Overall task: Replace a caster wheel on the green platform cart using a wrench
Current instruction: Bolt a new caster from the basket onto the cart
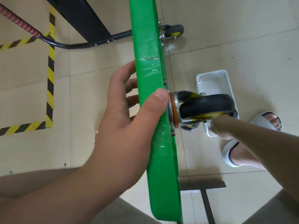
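1. Green all over, the platform cart (152, 78) stands on its side edge on the tiled floor. Its long axis runs from the bottom of the view to the top, with the underside facing right.
2. We clamp our left hand (123, 113) on the rim nearest us, thumb laid across the rim beside the caster plate, fingers on the deck face.
3. The near caster wheel (207, 105) juts from the underside and points right, toward a white basket (213, 81) on the floor.
4. Our right hand (218, 126) meets the caster's fork just below the wheel. Its fingers are hidden, so we cannot tell its grip.
5. A second caster (174, 30) points right further along the underside; the cart's handle (80, 45) extends left.
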The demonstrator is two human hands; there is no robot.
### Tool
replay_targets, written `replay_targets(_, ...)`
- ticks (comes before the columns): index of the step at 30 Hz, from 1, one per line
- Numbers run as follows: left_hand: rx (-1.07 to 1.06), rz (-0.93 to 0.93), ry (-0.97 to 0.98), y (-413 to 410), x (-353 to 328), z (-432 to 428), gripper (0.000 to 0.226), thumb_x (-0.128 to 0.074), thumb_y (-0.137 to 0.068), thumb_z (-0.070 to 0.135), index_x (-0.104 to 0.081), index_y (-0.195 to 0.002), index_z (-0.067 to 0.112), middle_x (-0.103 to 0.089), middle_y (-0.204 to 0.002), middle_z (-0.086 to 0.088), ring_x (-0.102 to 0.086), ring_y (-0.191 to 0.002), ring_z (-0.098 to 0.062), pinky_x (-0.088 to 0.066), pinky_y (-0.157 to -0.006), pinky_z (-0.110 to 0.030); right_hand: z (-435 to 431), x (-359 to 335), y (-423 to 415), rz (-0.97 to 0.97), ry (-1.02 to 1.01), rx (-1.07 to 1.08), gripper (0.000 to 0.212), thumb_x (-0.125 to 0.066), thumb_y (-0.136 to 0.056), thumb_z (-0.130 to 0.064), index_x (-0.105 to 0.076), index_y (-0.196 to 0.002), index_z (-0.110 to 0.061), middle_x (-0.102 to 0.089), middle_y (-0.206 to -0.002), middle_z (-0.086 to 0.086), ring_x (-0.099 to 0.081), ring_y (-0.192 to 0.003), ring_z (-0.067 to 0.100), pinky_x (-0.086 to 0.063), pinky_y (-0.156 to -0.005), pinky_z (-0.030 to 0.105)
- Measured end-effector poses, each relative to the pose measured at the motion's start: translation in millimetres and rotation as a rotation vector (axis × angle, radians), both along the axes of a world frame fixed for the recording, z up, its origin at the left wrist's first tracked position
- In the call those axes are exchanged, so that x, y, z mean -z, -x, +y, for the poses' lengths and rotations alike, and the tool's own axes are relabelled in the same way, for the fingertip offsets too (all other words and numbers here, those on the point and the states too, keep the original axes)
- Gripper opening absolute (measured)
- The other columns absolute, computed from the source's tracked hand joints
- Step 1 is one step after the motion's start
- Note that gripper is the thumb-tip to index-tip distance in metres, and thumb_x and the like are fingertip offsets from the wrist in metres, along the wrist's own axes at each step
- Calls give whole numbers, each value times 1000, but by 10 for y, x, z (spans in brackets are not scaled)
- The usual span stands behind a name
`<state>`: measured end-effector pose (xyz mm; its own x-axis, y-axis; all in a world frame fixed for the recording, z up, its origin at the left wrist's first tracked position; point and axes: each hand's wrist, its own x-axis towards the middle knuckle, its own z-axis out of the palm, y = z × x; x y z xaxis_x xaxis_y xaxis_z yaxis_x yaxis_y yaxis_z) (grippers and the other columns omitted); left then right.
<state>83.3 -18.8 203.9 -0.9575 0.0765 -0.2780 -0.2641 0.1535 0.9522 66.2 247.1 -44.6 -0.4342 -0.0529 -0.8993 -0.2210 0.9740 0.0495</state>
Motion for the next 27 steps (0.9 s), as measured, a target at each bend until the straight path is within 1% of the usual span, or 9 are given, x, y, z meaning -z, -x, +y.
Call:
replay_targets(4, 29, -18, -30, -9, -34, 5, 56, -64, -83, 51, -49, -137, 51, -61, -128, 11, -67, -113, -25, -64, -78, -43, 5, -537, 109, 143, 156, 349, 35, -47, -106, -32, -66, -121, -7, -67, -117, 15, -63, -108, 30, -49, -92, 35)
replay_targets(7, 10, -16, -29, -20, -47, 20, 51, -64, -88, 46, -50, -136, 50, -61, -129, 10, -68, -113, -26, -64, -79, -47, 24, -958, 303, 279, 283, 492, 20, -54, -102, -24, -67, -99, -10, -67, -97, 10, -62, -95, 29, -50, -75, 33)
replay_targets(10, 0, 4, -16, -25, -60, 28, 48, -62, -87, 48, -51, -133, 52, -62, -126, 15, -69, -109, -20, -64, -80, -46, 90, -1319, 526, 478, 433, 553, 10, -64, -95, -19, -72, -102, -18, -68, -100, 0, -59, -92, 21, -42, -77, 28)
replay_targets(13, 2, 24, 2, -22, -61, 25, 49, -61, -86, 51, -49, -133, 54, -61, -124, 20, -70, -106, -15, -64, -79, -40, 48, -1802, 650, 639, 658, 769, 11, -70, -92, -17, -73, -102, -21, -73, -96, 0, -66, -84, 21, -52, -80, 30)
replay_targets(15, 3, 29, -4, -16, -58, 22, 48, -62, -88, 50, -49, -134, 53, -61, -123, 20, -69, -106, -13, -64, -77, -34, -28, -2133, 656, 670, 798, 855, 7, -72, -91, -13, -74, -95, -18, -74, -88, -2, -66, -75, 18, -54, -70, 23)
replay_targets(18, 3, 33, -10, -19, -70, 20, 46, -62, -92, 47, -48, -136, 52, -60, -124, 19, -68, -106, -13, -61, -74, -27, -165, -2550, 590, 630, 939, 863, 5, -75, -90, -15, -75, -93, -19, -74, -84, 2, -66, -71, 12, -53, -67, 17)
replay_targets(22, 5, 8, -3, -20, -93, 31, 49, -61, -88, 50, -48, -135, 54, -60, -126, 18, -68, -108, -16, -63, -81, -38, -341, -2880, 401, 600, 1014, 772, 6, -75, -90, -22, -75, -95, -24, -75, -88, 5, -65, -69, 9, -53, -66, 17)
replay_targets(25, 20, 2, 10, -16, -117, 13, 49, -60, -89, 52, -47, -136, 56, -61, -125, 20, -69, -108, -14, -63, -82, -39, -487, -2956, 277, 593, 1046, 738, 8, -77, -89, -23, -75, -95, -26, -76, -87, -3, -70, -81, 16, -55, -75, 23)
replay_targets(27, 37, -1, 28, -12, -129, -3, 48, -59, -90, 53, -46, -136, 58, -60, -124, 23, -68, -109, -13, -62, -85, -39, -571, -2913, 243, 566, 1046, 729, 10, -77, -89, -19, -75, -96, -26, -76, -88, -6, -71, -84, 10, -52, -73, 14)
